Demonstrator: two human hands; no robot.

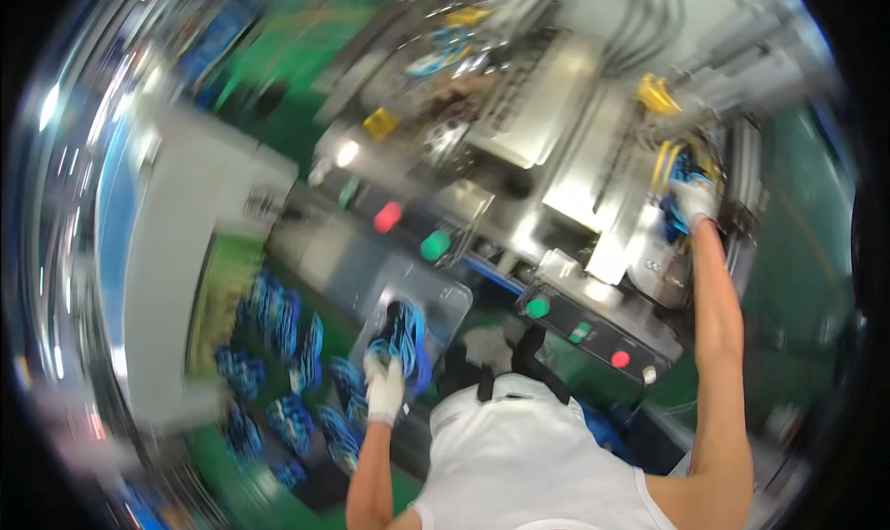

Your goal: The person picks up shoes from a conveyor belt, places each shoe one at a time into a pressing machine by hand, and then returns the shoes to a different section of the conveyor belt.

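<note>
Arm (718, 317) outstretched, the right hand (695, 201) meets a blue piece (680, 166), finger grip unclear; the left hand (385, 389) holds a blue-and-black shoe (405, 331).

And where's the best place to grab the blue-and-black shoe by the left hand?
Probably its near end, coming from the person's left. The blue-and-black shoe lies lengthwise, pointing away from the body, so that end looks easiest to reach, and the gloved left hand is right beside it. Blur hides the finer shape.
</note>
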